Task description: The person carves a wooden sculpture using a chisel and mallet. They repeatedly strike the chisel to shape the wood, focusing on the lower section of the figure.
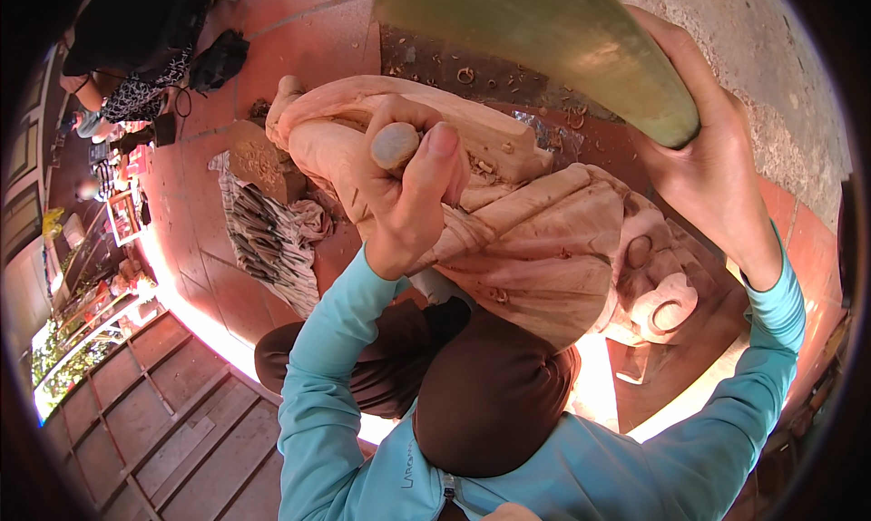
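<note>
A large wooden carving (pixel 544 240) with draped folds and scroll shapes lies across the floor in front of my legs. My left hand (pixel 408 185) is closed above it, around the handle of a carving chisel (pixel 396 146). The handle's round butt end points up; the blade is hidden below my hand. At the upper right, my right hand (pixel 703 149) grips the narrow end of an olive-green, club-shaped mallet (pixel 544 45). The mallet is raised close to view, apart from the chisel, and its broad end runs out of the picture.
Several carving chisels (pixel 259 231) lie on a striped cloth at left, beside a pile of wood shavings (pixel 259 163). More shavings dot the dark strip of floor (pixel 426 58) behind the carving. My knee (pixel 490 394) is close in front. A person (pixel 82 90) is at the far left.
</note>
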A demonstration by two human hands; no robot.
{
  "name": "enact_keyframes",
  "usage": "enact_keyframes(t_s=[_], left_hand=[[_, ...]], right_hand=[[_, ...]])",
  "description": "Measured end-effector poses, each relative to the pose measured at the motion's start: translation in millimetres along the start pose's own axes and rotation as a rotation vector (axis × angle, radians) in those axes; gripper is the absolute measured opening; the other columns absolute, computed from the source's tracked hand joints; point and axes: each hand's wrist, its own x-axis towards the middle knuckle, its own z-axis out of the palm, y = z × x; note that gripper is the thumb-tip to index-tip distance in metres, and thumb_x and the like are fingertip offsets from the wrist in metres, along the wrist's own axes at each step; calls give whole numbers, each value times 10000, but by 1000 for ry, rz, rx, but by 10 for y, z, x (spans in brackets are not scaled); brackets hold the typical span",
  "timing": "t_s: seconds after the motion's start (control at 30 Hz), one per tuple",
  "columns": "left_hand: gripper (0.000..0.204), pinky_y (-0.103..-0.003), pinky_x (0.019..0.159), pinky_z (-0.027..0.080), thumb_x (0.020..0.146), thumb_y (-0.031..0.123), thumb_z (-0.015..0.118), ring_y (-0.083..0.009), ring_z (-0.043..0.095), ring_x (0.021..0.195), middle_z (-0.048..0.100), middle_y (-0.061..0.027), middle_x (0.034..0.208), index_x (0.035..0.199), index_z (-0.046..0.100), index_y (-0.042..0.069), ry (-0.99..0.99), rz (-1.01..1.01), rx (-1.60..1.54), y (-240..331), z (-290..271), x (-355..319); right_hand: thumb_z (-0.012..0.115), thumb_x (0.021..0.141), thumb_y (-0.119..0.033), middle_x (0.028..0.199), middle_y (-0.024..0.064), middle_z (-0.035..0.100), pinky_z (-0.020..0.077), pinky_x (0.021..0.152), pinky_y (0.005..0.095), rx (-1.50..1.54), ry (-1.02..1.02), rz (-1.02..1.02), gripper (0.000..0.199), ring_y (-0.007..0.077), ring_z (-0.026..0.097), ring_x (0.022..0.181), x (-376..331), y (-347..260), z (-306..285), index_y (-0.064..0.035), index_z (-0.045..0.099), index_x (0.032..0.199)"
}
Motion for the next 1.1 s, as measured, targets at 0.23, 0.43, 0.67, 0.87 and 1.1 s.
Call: enact_keyframes(t_s=[0.23, 0.43, 0.67, 0.87, 1.1], left_hand=[[84, -222, 418, 322, 922, 66, 472, -68, 380, 455, 444, -26, 565, 877, 436, 6, 19, 57, 10, -21, -26, -51], [77, -227, 424, 331, 923, 67, 469, -73, 385, 463, 446, -28, 573, 898, 434, 2, 61, 60, -26, -27, -38, -65], [59, -218, 429, 335, 907, 52, 494, -66, 398, 474, 464, -15, 607, 896, 457, 7, 22, 35, -8, -55, -25, -77], [51, -216, 435, 332, 900, 43, 509, -55, 412, 491, 469, -10, 604, 882, 483, 2, 13, 16, 0, -170, -60, -99], [27, -218, 428, 326, 900, 20, 500, -60, 417, 482, 485, -4, 607, 912, 505, -4, 27, -48, -82, -206, -76, -106]], right_hand=[[618, 787, 54, 1112, 102, 593, 423, 901, 292, 81, -16, 88, 517, 173, 560, 1033, -74, 91, -8, -24, 454, 1271], [620, 784, 56, 1117, 100, 586, 415, 908, 287, 53, -19, 32, 512, 172, 552, 1041, -53, 76, 5, -25, 458, 1264], [610, 791, 57, 1104, 100, 585, 416, 897, 285, 92, -14, 53, 495, 172, 552, 1030, -70, 104, 1, -20, 460, 1258], [581, 708, 119, 1081, 108, 615, 464, 878, 318, -341, -265, -152, 596, 201, 605, 970, 16, 9, -134, -60, 479, 1267], [626, 578, 114, 1014, 148, 616, 491, 779, 401, -108, -95, -54, 698, 372, 590, 917, -15, -52, -60, -90, 520, 1237]])
